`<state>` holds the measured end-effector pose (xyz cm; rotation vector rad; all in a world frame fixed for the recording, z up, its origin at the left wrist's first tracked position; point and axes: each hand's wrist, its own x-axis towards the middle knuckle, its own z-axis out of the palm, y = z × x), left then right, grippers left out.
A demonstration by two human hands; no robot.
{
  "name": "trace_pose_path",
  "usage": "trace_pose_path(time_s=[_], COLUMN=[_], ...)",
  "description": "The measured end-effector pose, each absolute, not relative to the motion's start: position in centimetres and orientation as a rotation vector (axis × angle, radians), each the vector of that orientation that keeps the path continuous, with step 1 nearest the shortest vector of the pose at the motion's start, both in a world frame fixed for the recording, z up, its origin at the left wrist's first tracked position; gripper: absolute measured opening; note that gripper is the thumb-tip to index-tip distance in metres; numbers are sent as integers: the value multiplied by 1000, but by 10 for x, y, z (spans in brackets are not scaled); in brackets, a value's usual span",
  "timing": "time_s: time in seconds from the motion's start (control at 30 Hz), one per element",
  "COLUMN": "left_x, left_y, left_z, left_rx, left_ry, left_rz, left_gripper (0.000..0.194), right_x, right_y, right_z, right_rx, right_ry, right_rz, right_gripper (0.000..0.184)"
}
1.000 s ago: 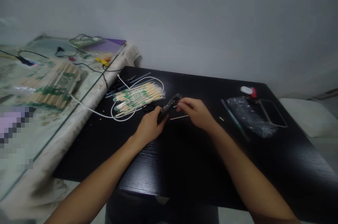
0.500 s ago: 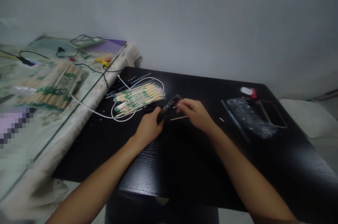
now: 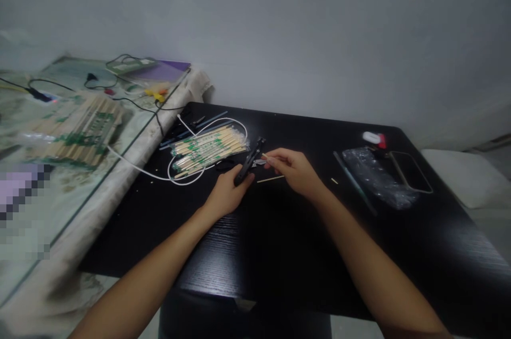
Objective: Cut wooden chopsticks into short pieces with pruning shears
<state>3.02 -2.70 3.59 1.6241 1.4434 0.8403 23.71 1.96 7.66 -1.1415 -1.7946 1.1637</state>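
Observation:
My left hand [image 3: 229, 190] is closed around a black hand tool with a silvery metal part [image 3: 250, 162], whose exact kind I cannot make out. It points up and away, just above the table. Close to its right side, my right hand [image 3: 293, 171] is closed in a pinch on a thin, pale wooden stick [image 3: 264, 155]; only its tip shows past the fingertips. Under my right hand, another thin wooden stick [image 3: 270, 179] lies on the black table [image 3: 279, 243]. Plastic-wrapped chopsticks [image 3: 211, 148] lie beyond my left hand.
A white cable [image 3: 138, 168] loops around the chopsticks. At the right lie a clear plastic bag [image 3: 375, 179], a phone [image 3: 411, 171], a white and red item [image 3: 374, 139] and a small wood bit [image 3: 334, 181]. More packed chopsticks [image 3: 85, 131] rest on the glass-topped table to the left.
The black tool has turned in my left hand, so its silvery part now shows. The stick's tip now shows at my right fingertips. My right hand has barely moved.

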Motion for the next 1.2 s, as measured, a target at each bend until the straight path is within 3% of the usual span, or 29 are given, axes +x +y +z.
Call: trace_pose_path(time_s=[0.7, 1.0, 1.2], left_x=[33, 38, 35], left_y=[-30, -25, -24], left_z=[36, 33, 41], left_rx=[1808, 947, 865], left_ry=[1571, 1131, 1090], left_rz=[825, 890, 934], left_gripper=[18, 40, 43], right_x=[236, 236, 244], right_y=[20, 14, 18], right_z=[75, 83, 90], right_rx=[-1144, -1023, -1016], right_ry=[-1757, -1651, -1489], right_rz=[1190, 1246, 1277], right_gripper=[24, 32, 25])
